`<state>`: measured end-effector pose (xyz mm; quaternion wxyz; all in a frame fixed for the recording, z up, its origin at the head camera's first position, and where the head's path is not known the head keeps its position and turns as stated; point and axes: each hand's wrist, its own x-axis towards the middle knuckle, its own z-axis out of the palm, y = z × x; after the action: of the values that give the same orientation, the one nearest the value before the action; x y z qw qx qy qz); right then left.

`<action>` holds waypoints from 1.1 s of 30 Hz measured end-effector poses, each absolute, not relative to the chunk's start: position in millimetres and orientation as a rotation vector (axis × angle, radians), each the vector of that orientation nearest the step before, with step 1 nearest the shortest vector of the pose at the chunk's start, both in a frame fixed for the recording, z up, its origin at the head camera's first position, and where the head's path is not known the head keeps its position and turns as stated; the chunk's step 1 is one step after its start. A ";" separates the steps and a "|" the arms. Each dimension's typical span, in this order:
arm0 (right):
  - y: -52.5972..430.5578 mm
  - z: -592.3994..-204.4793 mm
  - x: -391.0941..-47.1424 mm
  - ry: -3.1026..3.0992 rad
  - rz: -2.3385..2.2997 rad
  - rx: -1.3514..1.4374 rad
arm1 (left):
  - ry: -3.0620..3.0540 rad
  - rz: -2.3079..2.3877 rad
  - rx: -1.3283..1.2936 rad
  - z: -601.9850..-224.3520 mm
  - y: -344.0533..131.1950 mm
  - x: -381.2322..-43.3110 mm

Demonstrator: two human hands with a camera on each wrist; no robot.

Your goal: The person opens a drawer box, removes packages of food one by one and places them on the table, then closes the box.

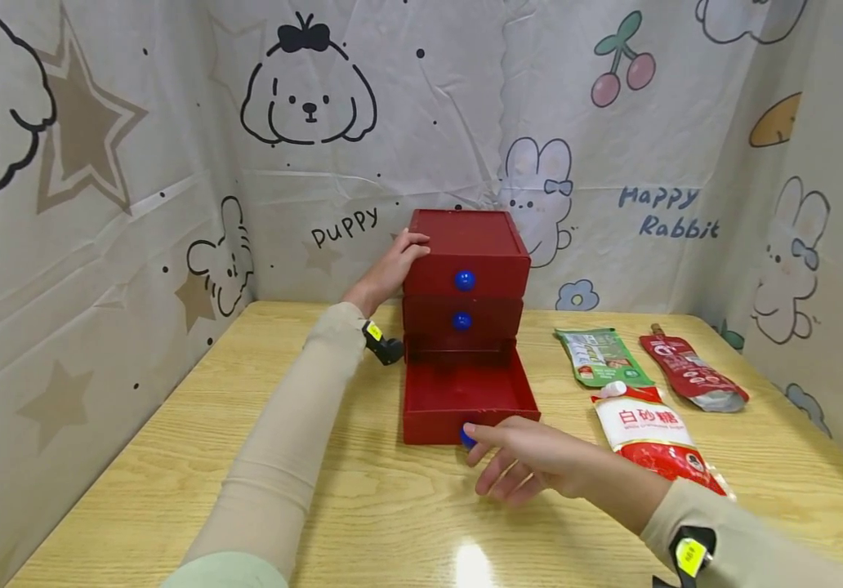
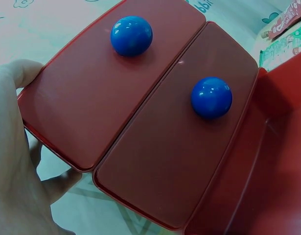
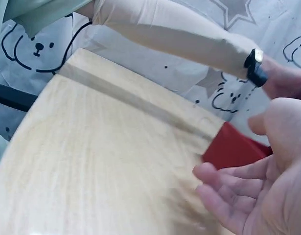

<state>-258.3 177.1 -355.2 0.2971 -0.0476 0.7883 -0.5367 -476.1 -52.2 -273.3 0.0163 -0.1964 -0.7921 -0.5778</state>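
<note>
A small red drawer cabinet [image 1: 470,233] with blue ball knobs stands on the table, its bottom drawer [image 1: 466,388] pulled out with a bare floor. My left hand [image 1: 390,273] grips the cabinet's upper left corner; in the left wrist view its fingers [image 2: 62,185] bend around the side and top. The upper two drawers, with knobs [image 2: 131,36] in plain sight, are closed. My right hand [image 1: 528,459] is at the bottom drawer's knob [image 1: 467,438], thumb partly covering it. In the right wrist view, thumb and loosely bent fingers [image 3: 228,188] stand apart; the knob is hidden there.
Right of the cabinet lie a green packet [image 1: 604,359], a dark red spouted pouch [image 1: 693,371] and a red-and-white bag of white sugar [image 1: 653,433] with a white cap. Printed cloth [image 1: 421,106] walls surround the wooden table [image 1: 171,490] at the back and sides.
</note>
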 end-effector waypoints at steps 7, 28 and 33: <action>165.6 -375.9 -257.6 1.769 -1.730 -0.026 | -2.473 -1.788 -0.607 -272.1 -53.9 -474.9; 149.0 -396.1 -263.9 1.726 -1.978 0.163 | -2.484 -1.797 -0.643 -272.4 -56.2 -474.6; 147.3 -395.9 -265.4 1.735 -1.996 0.160 | -2.482 -1.807 -0.644 -273.0 -56.9 -474.6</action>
<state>-265.4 147.3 -395.9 0.2436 0.0586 0.6350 -0.7307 -474.6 -56.9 -273.0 0.0024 -0.2053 -0.7911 -0.5761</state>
